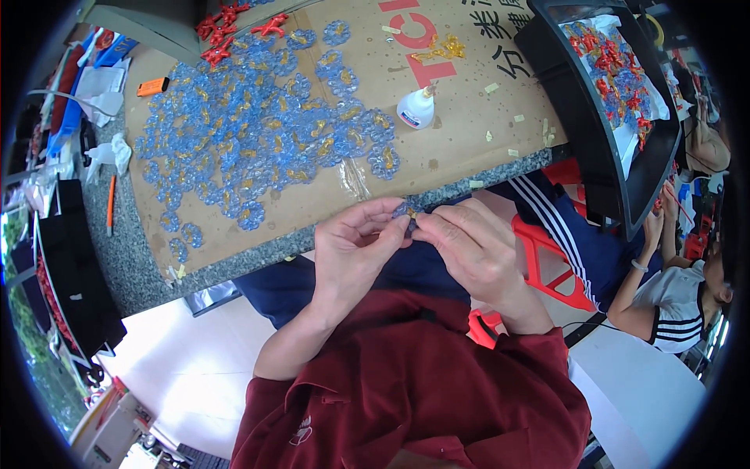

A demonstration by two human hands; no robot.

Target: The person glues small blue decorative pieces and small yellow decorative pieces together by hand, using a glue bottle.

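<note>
Just over the near table edge, my two hands meet at a small translucent blue plastic piece (403,209) with a bit of amber at its middle. Thumb and fingertips of my left hand (351,246) pinch it from one side. From the other side, my right hand (473,246) closes its fingertips on the amber part, and the fingers hide most of the piece. A wide spread of similar blue, flower-shaped plastic pieces with amber centres (273,129) covers the left of the cardboard sheet (461,133).
Beyond my hands stands a small white bottle (416,108); amber pieces (444,48) lie farther back. Red plastic pieces (223,27) sit by a box at the far left. On the right, a black bin (590,109) holds mixed pieces, near a co-worker (664,301) and a red stool (551,266).
</note>
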